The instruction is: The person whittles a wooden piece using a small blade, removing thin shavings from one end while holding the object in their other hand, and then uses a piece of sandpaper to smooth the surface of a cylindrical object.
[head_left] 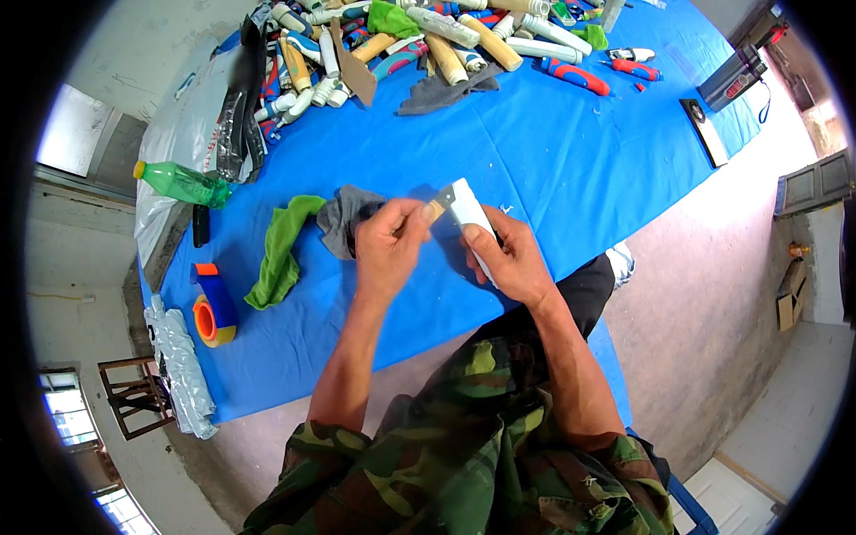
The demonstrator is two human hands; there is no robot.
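In the head view my right hand (504, 254) is closed round a white oblong handle (474, 214) with a short grey metal piece (448, 196) at its upper left end, perhaps a blade. My left hand (390, 245) pinches a small tan piece (435, 210) right beside that metal end; whether the two touch is hard to tell. Behind my left hand a crumpled grey cloth (341, 218) lies on the blue table cover (580, 169), and a green cloth (281, 254) lies farther left.
Several tubular handles and tools (490, 40) are piled at the back. A green bottle (183, 183), tape rolls (216, 316) and foil-like packages (183, 366) lie at the left. A dark cylindrical container (731, 76) and a flat black-and-white item (703, 132) lie at the right.
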